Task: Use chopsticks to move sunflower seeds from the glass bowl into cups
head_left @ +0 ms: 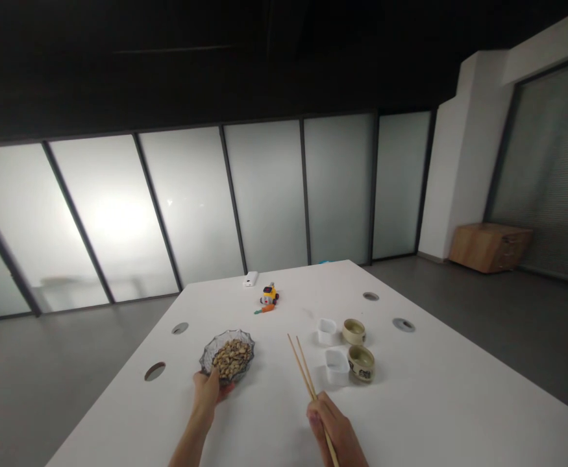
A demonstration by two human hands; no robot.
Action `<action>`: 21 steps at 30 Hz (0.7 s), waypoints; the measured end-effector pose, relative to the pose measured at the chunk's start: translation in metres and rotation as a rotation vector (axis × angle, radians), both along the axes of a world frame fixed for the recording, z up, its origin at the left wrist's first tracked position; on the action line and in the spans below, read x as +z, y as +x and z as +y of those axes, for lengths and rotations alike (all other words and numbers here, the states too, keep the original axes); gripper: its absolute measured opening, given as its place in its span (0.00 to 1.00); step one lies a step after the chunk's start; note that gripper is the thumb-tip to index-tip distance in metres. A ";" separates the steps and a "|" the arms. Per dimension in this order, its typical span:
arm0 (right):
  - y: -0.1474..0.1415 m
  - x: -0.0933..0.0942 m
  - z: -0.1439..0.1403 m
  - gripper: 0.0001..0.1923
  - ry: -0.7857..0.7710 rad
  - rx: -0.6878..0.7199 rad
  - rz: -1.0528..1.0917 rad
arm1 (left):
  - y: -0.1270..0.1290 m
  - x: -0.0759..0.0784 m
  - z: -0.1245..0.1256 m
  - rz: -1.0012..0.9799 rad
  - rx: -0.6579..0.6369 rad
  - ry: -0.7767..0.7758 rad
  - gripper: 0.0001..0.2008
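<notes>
My left hand [208, 393] grips the near rim of a clear glass bowl [209, 350], thumb at the edge and fingers underneath. Inside the bowl lies a heap of small brown pieces [232, 358], perhaps shelled seeds or nuts; I cannot tell exactly. In my right hand [331, 421] is a pair of wooden chopsticks [304, 370], tips slightly apart and pointing forward, with nothing between them. Right of the tips stand two small white plastic containers [337, 368] and two beige ceramic cups [361, 371] with dark markings on the nearer one.
Farther back on the white table [274, 415] are a yellow toy vehicle [269, 295], an orange-handled toy screwdriver [265, 309] and a white box-like device [250, 279]. Round cable holes [155, 371] open along both sides. A wooden cabinet [488, 248] stands at far right.
</notes>
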State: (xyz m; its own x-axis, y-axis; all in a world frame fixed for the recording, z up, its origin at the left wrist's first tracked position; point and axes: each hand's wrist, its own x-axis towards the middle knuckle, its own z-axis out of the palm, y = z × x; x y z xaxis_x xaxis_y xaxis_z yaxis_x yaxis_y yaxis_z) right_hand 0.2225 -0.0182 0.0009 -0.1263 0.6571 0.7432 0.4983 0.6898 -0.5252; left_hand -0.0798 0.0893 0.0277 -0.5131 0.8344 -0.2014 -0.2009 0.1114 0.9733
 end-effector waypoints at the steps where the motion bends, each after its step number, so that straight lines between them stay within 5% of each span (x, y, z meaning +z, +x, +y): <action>1: -0.001 0.000 0.000 0.19 -0.015 0.009 0.000 | -0.001 0.002 0.003 -0.008 0.001 -0.013 0.10; 8: -0.005 0.003 -0.006 0.19 -0.039 -0.033 0.139 | 0.002 0.015 0.016 0.001 -0.086 -0.016 0.07; 14: 0.043 0.017 0.013 0.19 0.118 -0.331 0.253 | 0.016 0.021 -0.010 0.215 -0.033 0.001 0.17; 18: 0.100 0.018 0.046 0.20 0.107 -0.434 0.288 | 0.074 0.018 -0.040 0.377 -0.152 0.169 0.19; 21: 0.130 0.008 0.062 0.24 0.095 -0.521 0.291 | 0.138 0.013 -0.052 0.491 -0.490 0.314 0.24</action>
State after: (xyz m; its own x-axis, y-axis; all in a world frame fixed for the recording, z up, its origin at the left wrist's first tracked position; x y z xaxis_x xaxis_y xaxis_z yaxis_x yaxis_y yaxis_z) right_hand 0.3522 0.0443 0.0089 0.4115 0.5073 0.7572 0.6284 0.4439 -0.6388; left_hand 0.0579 0.0371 0.0405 -0.0387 0.9703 0.2389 0.2644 -0.2206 0.9388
